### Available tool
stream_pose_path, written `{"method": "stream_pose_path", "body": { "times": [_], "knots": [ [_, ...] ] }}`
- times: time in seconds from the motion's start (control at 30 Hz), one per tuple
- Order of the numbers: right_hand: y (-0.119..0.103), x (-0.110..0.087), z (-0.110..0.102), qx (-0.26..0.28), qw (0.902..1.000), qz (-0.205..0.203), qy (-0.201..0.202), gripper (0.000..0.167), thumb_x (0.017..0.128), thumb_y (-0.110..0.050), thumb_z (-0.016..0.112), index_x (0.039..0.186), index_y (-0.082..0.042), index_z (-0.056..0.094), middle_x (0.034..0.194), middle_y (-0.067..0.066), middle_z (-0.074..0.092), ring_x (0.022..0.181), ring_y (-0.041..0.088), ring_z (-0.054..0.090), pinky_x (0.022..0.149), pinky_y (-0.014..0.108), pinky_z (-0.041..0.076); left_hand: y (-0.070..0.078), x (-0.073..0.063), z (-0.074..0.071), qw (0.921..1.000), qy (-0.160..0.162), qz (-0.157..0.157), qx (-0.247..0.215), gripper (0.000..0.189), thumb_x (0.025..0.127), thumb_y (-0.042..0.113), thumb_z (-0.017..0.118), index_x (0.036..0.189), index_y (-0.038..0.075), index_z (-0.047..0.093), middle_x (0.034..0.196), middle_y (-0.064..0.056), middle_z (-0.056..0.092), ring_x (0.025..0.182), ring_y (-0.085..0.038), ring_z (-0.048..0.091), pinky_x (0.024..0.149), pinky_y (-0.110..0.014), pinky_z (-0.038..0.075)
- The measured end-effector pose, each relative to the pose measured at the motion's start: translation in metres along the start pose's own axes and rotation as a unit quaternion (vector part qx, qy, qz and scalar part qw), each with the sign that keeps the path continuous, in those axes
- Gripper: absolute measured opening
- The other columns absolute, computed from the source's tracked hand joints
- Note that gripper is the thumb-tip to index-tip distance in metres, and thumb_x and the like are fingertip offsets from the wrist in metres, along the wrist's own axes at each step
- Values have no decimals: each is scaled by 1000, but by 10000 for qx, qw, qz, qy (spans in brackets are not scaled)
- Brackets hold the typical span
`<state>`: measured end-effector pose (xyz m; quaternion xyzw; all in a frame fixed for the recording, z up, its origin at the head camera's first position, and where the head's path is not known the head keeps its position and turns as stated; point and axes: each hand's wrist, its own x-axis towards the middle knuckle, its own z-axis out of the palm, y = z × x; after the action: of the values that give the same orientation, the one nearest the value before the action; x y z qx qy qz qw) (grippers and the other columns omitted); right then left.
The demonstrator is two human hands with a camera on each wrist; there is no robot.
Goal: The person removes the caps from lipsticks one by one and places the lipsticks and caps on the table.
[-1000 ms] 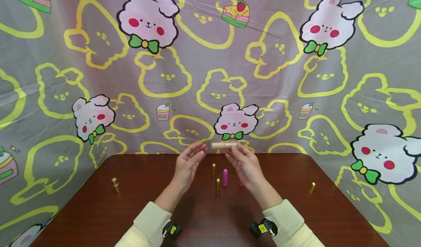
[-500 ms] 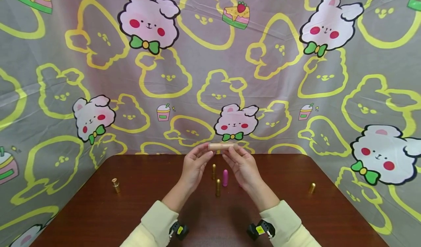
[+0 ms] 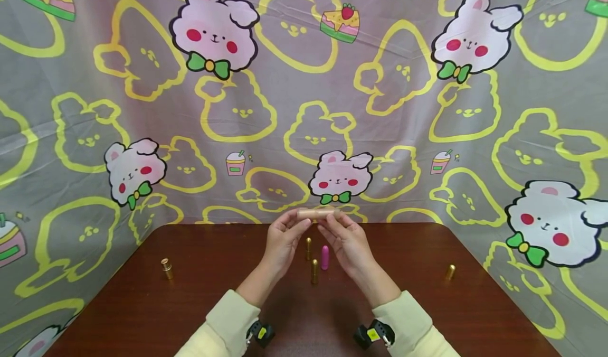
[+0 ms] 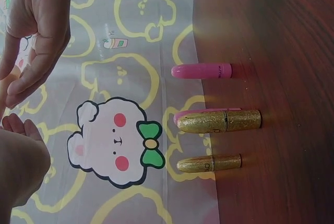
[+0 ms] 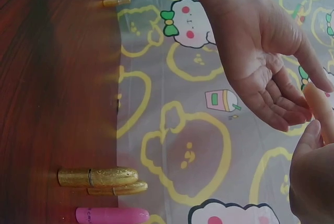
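Observation:
A smooth beige cosmetic tube (image 3: pixel 315 214) is held level above the table, lying crosswise between the two hands. Its left end sits between the thumb and fingers of my left hand (image 3: pixel 282 243). My right hand (image 3: pixel 349 243) pinches the tube near its right end. From the right wrist, the tube (image 5: pixel 318 104) shows its rounded end by the left hand's fingertips. Below the hands stand two gold tubes (image 3: pixel 314 271) and a pink tube (image 3: pixel 325 257). A second pink tube (image 4: pixel 201 71) appears in the left wrist view; the right hand hides it from the head.
On the brown table (image 3: pixel 214 293), a gold tube with a narrower top (image 3: pixel 166 268) stands far left. A small gold tube (image 3: pixel 450 271) stands at the right. Behind the table hangs a grey cloth (image 3: pixel 280 151) printed with rabbits.
My left hand has moved right and taken hold of the tube's left end. The tube and right hand have shifted slightly left, and the right hand now hides one pink tube.

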<state>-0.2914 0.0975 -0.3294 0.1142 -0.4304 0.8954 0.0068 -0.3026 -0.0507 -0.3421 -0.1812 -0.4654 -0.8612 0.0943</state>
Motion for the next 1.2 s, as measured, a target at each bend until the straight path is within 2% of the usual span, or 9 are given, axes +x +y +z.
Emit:
{"method": "stream_pose_path", "body": {
  "times": [0.43,0.6,0.8,1.03,1.2],
  "knots": [
    [3,1,1,-46,10000,11,33,13,96,-4,58,91,-9,69,102,5,67,94,19,68,91,34,50,-1,2,-2,10000,-11,14,43,15,87,-8,65,97,3,69,92,-6,69,87,-16,65,87,-29,52],
    [4,0,2,-63,10000,10,65,14,96,-4,58,90,-10,69,100,5,67,94,19,68,90,34,50,-1,1,-3,9998,5,-20,202,14,88,-6,65,98,3,69,92,-6,68,87,-15,65,88,-29,52],
    [4,-1,2,-182,9998,-62,5,16,96,-3,57,90,-9,70,100,6,66,95,19,67,91,33,50,1,0,-5,9992,27,-13,397,13,88,-6,65,99,-1,69,91,-7,68,85,-15,64,86,-28,52],
    [4,-1,3,-298,9995,-113,81,19,96,-1,55,88,-9,70,100,6,67,95,19,67,91,34,50,2,1,-6,9987,5,24,507,14,87,-6,66,99,1,69,90,-5,68,84,-15,64,85,-27,53],
    [4,-1,3,-297,9995,-133,61,20,96,0,55,88,-10,71,101,6,67,93,19,68,90,34,50,2,0,-7,9987,-3,81,502,16,86,-9,66,101,-4,68,89,-5,68,83,-14,63,81,-25,53]
  ]
}}
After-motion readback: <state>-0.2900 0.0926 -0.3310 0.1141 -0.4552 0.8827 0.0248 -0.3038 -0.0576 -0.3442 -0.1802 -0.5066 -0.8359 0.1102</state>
